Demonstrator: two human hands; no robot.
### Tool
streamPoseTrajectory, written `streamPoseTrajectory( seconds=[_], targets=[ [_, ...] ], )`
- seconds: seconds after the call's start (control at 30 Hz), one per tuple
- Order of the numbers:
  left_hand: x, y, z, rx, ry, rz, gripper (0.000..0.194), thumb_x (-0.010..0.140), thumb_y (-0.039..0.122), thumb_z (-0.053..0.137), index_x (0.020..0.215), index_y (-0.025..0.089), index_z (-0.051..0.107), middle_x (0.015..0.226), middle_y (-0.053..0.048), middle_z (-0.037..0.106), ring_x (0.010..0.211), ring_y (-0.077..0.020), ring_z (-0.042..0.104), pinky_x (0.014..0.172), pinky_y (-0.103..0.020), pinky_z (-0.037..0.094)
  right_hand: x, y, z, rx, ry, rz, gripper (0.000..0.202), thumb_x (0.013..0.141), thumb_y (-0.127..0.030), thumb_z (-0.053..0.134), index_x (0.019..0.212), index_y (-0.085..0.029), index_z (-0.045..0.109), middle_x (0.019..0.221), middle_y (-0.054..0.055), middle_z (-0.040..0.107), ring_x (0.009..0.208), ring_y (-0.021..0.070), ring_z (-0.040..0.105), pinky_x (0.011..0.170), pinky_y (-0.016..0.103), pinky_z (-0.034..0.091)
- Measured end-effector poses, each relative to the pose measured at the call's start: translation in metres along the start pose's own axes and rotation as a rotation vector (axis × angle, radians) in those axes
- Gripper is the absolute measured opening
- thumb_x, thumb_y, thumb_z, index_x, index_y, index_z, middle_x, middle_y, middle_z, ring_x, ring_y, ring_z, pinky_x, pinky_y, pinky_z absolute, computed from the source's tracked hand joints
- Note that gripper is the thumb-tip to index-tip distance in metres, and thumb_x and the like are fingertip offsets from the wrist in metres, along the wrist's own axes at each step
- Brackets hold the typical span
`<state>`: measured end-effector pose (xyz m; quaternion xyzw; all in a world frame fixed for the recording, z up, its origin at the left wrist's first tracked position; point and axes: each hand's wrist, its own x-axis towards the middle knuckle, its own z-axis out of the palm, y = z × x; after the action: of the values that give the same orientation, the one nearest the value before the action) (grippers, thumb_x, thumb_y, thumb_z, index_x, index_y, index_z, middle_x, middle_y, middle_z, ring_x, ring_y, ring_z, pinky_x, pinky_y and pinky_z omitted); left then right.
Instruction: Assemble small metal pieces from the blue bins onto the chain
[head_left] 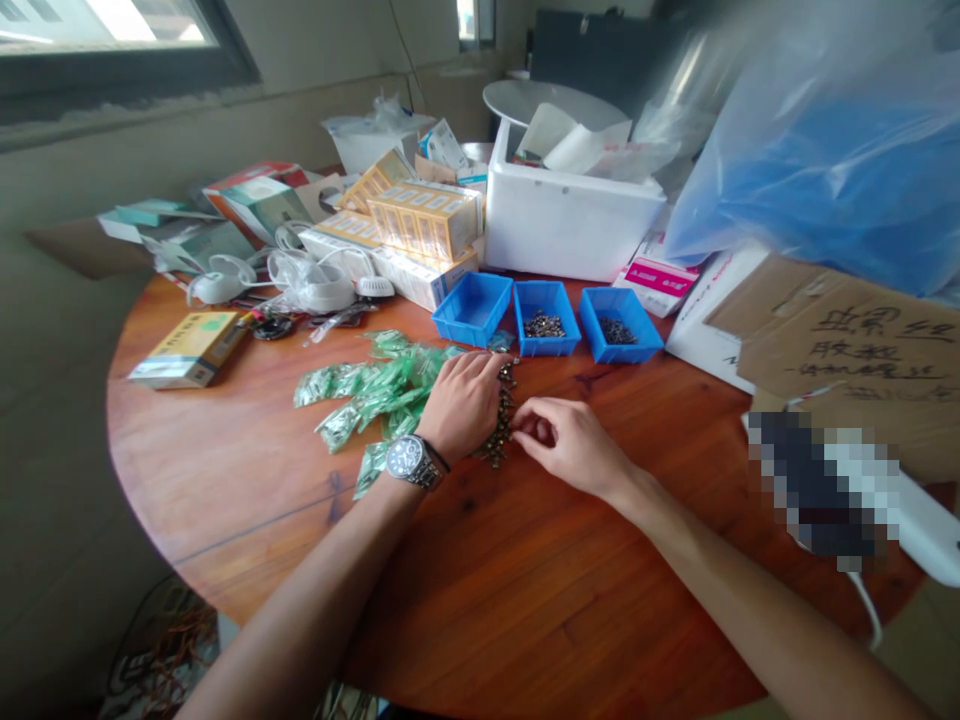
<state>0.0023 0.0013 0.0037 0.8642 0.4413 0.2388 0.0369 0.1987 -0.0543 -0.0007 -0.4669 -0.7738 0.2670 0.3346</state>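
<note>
Small metal fittings, screw-like pieces [501, 430], lie in a narrow pile on the round wooden table between my two hands. My left hand [461, 405], with a wristwatch [409, 460] at its wrist, rests palm down at the pile's left side. Its fingers are bent and close together, and their tips are hidden. At the pile's right edge, my right hand [574, 442] has thumb and forefinger closed in a pinch; whatever they hold is too small to make out. Green plastic bags [390, 390] of small parts lie left of and partly behind my left hand.
Behind the pile stand three blue bins: an empty left one [474, 308], a middle one [547, 318] and a right one [621, 325], both holding small metal parts. Yellow boxes [427, 220], a white foam box [570, 220] and a cardboard box [855, 350] border the table [465, 600].
</note>
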Motion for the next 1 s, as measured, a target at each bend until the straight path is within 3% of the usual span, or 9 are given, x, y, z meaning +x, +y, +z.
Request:
streamPoseTrajectory(
  seconds=[0.1,0.3,0.47,0.6,0.7,0.87,1.0],
  targets=[
    [0.000,0.001,0.000,-0.002,-0.015,-0.013,0.039,0.102,0.014,0.045,0.138,0.019,0.061,0.131,-0.011,0.072,0.124,-0.0280,0.064,0.112,-0.045,0.047,-0.013,-0.005,0.011,-0.048,-0.058,-0.001,0.013,0.089,-0.014,0.077,0.089,-0.023,0.068,0.082,0.000,0.070,0.072,0.0167,0.064,0.066,0.028,0.047],
    [-0.001,0.001,0.002,0.010,-0.020,-0.007,0.040,0.103,0.017,0.048,0.141,0.018,0.060,0.131,-0.010,0.072,0.125,-0.0286,0.063,0.113,-0.045,0.046,-0.016,-0.013,0.026,-0.182,-0.065,-0.026,0.022,0.085,-0.024,0.088,0.090,-0.022,0.067,0.088,0.002,0.072,0.081,0.0202,0.068,0.075,0.030,0.051],
    [-0.001,0.001,0.003,0.011,-0.016,-0.005,0.038,0.103,0.018,0.050,0.140,0.018,0.061,0.133,-0.010,0.072,0.125,-0.0290,0.063,0.113,-0.045,0.047,-0.019,-0.014,0.035,-0.178,-0.053,-0.023,0.014,0.088,-0.017,0.082,0.090,-0.021,0.069,0.087,0.004,0.073,0.080,0.0202,0.068,0.076,0.031,0.052],
    [-0.002,0.001,0.001,0.008,-0.018,-0.007,0.038,0.103,0.018,0.049,0.140,0.018,0.061,0.133,-0.010,0.072,0.126,-0.0290,0.063,0.113,-0.046,0.047,-0.020,-0.011,0.027,0.065,0.010,0.030,0.010,0.089,-0.011,0.075,0.090,-0.021,0.073,0.079,0.001,0.073,0.066,0.0153,0.065,0.065,0.026,0.051],
    [-0.002,0.001,0.000,0.005,-0.020,-0.006,0.037,0.105,0.019,0.048,0.140,0.018,0.061,0.132,-0.010,0.072,0.125,-0.0286,0.063,0.113,-0.046,0.047,-0.017,-0.003,0.016,0.278,0.067,0.129,0.003,0.090,-0.020,0.076,0.092,-0.021,0.076,0.078,0.001,0.076,0.064,0.0150,0.066,0.062,0.026,0.052],
    [-0.001,0.000,0.001,0.007,-0.019,-0.001,0.036,0.106,0.020,0.047,0.139,0.018,0.061,0.132,-0.011,0.072,0.124,-0.0287,0.064,0.113,-0.047,0.047,-0.009,0.012,0.001,0.760,0.187,0.326,0.024,0.082,-0.037,0.089,0.094,-0.020,0.077,0.089,0.006,0.082,0.077,0.0193,0.075,0.071,0.030,0.059],
    [-0.001,0.000,0.001,0.003,-0.021,0.005,0.036,0.105,0.020,0.048,0.138,0.018,0.061,0.130,-0.010,0.072,0.123,-0.0283,0.064,0.113,-0.047,0.048,-0.005,0.016,-0.006,0.979,0.291,0.396,0.030,0.076,-0.038,0.095,0.092,-0.019,0.077,0.091,0.007,0.083,0.078,0.0174,0.074,0.070,0.028,0.058]
  ],
)
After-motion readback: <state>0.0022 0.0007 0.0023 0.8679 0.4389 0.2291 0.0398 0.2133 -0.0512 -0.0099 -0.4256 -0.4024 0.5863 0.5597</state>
